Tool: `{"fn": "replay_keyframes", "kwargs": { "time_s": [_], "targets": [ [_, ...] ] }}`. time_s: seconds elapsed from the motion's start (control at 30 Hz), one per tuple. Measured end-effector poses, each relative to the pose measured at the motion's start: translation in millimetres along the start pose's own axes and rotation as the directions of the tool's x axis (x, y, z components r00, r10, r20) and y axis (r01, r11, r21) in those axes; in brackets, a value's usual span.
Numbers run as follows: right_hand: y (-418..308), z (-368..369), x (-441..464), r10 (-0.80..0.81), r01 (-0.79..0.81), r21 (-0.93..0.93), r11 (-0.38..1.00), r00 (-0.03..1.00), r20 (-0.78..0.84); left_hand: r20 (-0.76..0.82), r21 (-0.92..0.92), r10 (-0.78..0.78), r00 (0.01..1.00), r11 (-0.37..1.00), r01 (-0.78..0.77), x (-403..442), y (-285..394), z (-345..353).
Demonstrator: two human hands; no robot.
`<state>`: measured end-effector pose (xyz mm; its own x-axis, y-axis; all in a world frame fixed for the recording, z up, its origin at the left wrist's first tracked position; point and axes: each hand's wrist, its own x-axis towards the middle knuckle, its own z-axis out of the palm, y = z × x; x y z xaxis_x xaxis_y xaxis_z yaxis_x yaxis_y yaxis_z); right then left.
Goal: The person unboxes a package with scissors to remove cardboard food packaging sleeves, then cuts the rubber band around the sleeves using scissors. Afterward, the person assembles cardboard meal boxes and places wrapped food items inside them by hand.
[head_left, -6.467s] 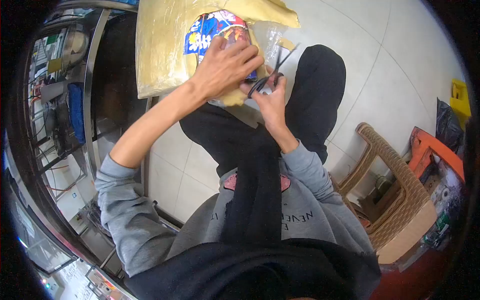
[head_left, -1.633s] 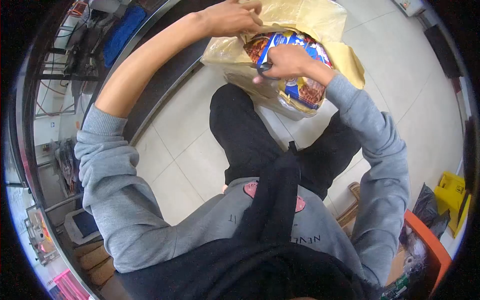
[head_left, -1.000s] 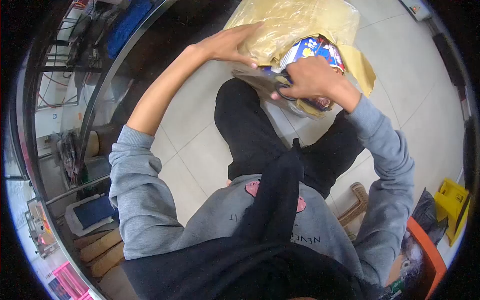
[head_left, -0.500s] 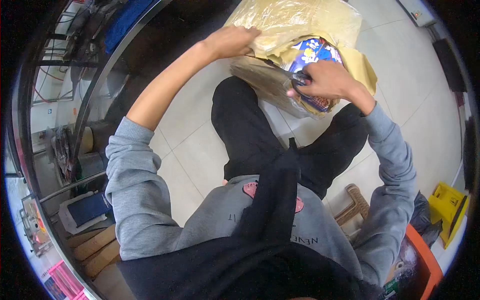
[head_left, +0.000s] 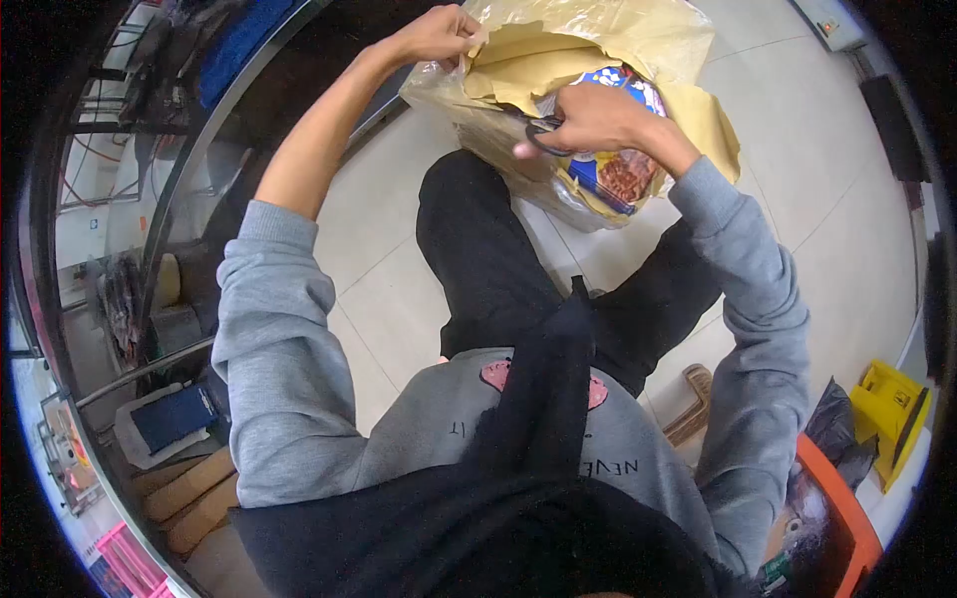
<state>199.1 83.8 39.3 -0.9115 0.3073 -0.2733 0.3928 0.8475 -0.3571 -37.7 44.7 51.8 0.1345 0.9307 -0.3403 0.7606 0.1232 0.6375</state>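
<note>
On the floor between my knees stands a large package [head_left: 688, 40] of tan paper under clear plastic, cut open along its top. Printed packs [head_left: 626, 171] in blue with a brown food picture show through the opening. My left hand [head_left: 439, 35] pinches the wrapping's edge at the package's far left corner and holds it up. In my right hand [head_left: 593, 120] are scissors [head_left: 543, 138] with dark handles, held over the opening near the cut edge. Their blades are mostly hidden by the hand and the wrapping.
Pale floor tiles [head_left: 379, 269] surround the package. A glass-sided case with a dark frame [head_left: 164, 234] stands along my left. At my lower right are an orange chair edge [head_left: 842, 508], a black plastic bag [head_left: 837, 429] and a yellow object [head_left: 887, 414].
My left hand has moved up and left, pulling the wrapping's edge wider. My right hand with the scissors has shifted left, and more of the printed packs shows.
</note>
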Motion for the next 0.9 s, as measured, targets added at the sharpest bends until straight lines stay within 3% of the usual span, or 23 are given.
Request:
{"fn": "replay_keyframes", "kwargs": {
  "time_s": [0.07,0.1,0.17,0.2,0.27,0.3,0.37,0.47,0.6,0.67,0.77,0.9],
  "targets": [
    [-0.9,-4.0,0.2,0.014,-0.015,0.027,1.000,0.999,0.032,-0.128,0.291,0.045,0.991,0.957,-0.006,0.0,0.0,2.9],
    [-2.6,-3.8,-2.4,0.015,-0.016,0.034,0.999,1.000,0.027,-0.276,0.329,0.313,0.909,0.919,-0.216,-4.0,-11.9,13.7],
    [-4.6,-3.7,-10.4,-0.025,0.025,0.030,0.999,1.000,-0.015,-0.269,0.526,0.224,0.937,0.849,-0.052,-21.9,-17.6,23.9],
    [-10.3,-10.2,-18.6,0.024,-0.019,-0.058,0.998,0.997,0.079,-0.273,0.529,0.217,0.937,0.848,-0.042,-31.0,-14.5,29.5],
    [-8.6,-7.3,-32.3,0.014,-0.008,-0.066,0.998,0.997,0.081,-0.281,0.598,0.352,0.893,0.792,-0.123,-43.7,-12.1,46.0],
    [-7.4,-6.5,-38.2,0.013,-0.006,-0.081,0.997,0.997,0.082,-0.283,0.592,0.346,0.895,0.797,-0.120,-45.4,-15.8,47.6],
    [-1.8,-8.2,-42.4,0.037,-0.029,-0.082,0.996,0.994,0.107,-0.251,0.574,0.162,0.954,0.819,0.012,-43.3,-17.7,43.0],
    [3.5,0.4,-43.6,0.067,-0.067,-0.010,0.998,0.987,0.147,-0.182,0.512,0.101,0.978,0.859,0.007,-36.4,-14.2,34.6],
    [-14.7,4.0,-42.8,0.026,-0.028,0.016,0.999,0.994,0.110,-0.162,0.635,0.084,0.983,0.772,0.039,-29.2,-5.9,33.4],
    [-23.7,4.5,-42.6,0.011,-0.017,0.057,0.998,0.995,0.102,-0.015,0.643,0.037,0.999,0.766,-0.019,-33.6,4.5,24.5],
    [-32.5,0.8,-42.9,0.040,-0.048,0.050,0.998,0.987,0.154,-0.043,0.683,0.176,0.983,0.724,-0.100,-25.4,-11.7,35.7],
    [-39.7,4.1,-39.3,-0.013,0.013,0.004,1.000,0.992,0.129,-0.059,0.771,0.120,0.991,0.635,-0.032,-17.4,-14.0,40.2]
  ]
}}
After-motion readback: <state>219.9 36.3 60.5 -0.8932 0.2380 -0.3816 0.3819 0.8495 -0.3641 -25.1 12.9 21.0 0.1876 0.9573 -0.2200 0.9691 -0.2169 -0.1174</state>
